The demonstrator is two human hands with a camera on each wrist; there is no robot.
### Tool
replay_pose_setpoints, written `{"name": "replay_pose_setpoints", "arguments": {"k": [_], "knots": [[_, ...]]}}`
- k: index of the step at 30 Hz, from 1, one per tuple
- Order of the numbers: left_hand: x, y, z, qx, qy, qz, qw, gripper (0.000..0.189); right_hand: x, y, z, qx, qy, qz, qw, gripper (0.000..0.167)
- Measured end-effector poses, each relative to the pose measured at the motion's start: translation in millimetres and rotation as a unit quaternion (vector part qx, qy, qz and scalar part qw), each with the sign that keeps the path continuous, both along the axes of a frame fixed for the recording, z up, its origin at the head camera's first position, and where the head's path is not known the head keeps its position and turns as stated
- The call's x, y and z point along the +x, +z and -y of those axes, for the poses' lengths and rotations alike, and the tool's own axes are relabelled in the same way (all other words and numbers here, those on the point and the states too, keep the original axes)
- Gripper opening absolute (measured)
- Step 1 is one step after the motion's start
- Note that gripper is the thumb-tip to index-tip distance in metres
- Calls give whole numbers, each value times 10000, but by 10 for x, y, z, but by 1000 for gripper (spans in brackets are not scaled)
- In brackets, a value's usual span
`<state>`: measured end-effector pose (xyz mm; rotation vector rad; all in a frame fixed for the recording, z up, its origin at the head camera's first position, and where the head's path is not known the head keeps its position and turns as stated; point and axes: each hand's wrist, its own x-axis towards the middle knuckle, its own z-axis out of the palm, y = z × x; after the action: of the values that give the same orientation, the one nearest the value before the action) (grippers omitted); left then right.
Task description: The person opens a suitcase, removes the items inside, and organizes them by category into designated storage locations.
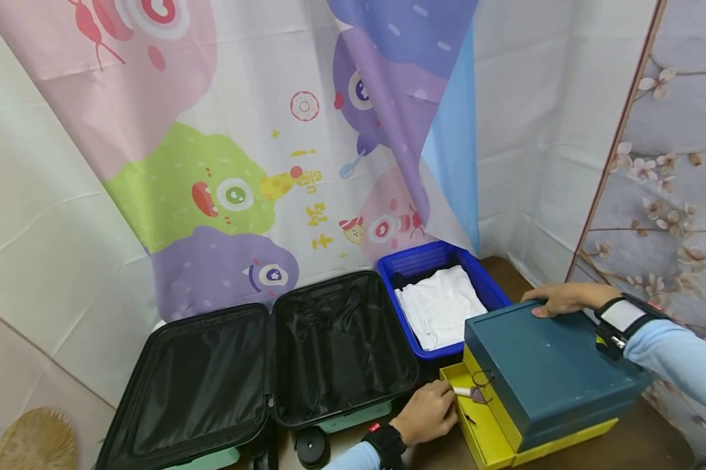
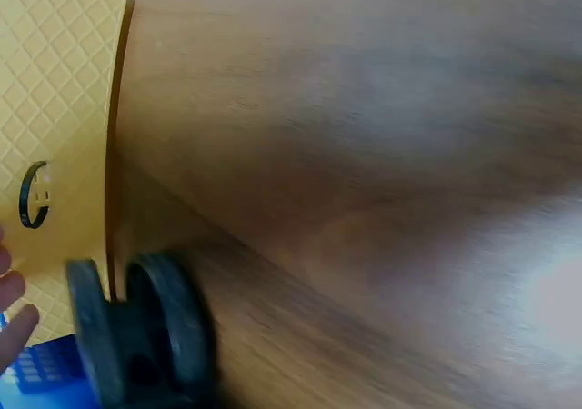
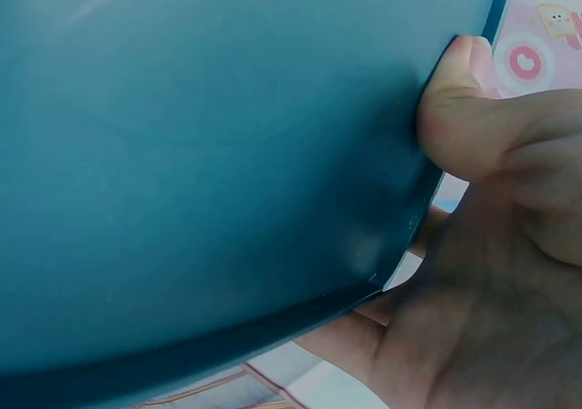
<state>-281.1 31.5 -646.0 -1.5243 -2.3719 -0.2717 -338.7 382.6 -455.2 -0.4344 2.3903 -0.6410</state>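
My right hand (image 1: 555, 299) grips the far edge of a dark teal storage box (image 1: 555, 365). In the right wrist view its thumb (image 3: 459, 136) lies along the edge and the other fingers reach past the side. A yellow drawer (image 1: 484, 431) stands partly out on the box's left side. My left hand (image 1: 428, 411) is at the drawer's outer end, fingertips (image 2: 14, 336) close to its diamond-patterned face (image 2: 59, 109), below a black ring pull (image 2: 27, 200). Inside the drawer lie a white piece with a purple end (image 1: 467, 393), a thin dark loop (image 1: 482, 377) and a small dark item.
An open black-lined suitcase (image 1: 335, 346) lies on the left, its wheel (image 1: 313, 447) near my left wrist. Behind the box stands a blue basket (image 1: 408, 258) holding folded white cloth (image 1: 443, 303). Printed curtain fabric (image 1: 241, 196) hangs at the back. Everything rests on a brown wooden table (image 2: 364, 154).
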Motion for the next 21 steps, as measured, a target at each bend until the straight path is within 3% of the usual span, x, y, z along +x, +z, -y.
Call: {"name": "replay_pose_setpoints", "arguments": {"k": [4,8,11,13,16,19,21], "knots": [[59,51,-148,-608,12,-66,9981,9,21,0,-5,18,11,0,10000,42],[129,99,-270,-1255,14,-170,9919,23,38,-12,-5,9,23,-9,10000,41],[160,103,-295,-1492,36,-343,9882,26,42,-29,6,-21,-8,19,10000,41],[156,99,-274,-1425,82,-598,9879,26,45,-35,15,-50,-58,72,9999,42],[107,115,-205,-858,284,-1057,9903,29,51,-27,24,-32,-81,98,9999,43],[11,157,-106,-251,734,-1292,9886,39,63,5,40,169,-55,30,9998,42],[-60,182,-22,-114,1101,-1298,9853,47,91,48,89,608,36,-316,9976,37]]}}
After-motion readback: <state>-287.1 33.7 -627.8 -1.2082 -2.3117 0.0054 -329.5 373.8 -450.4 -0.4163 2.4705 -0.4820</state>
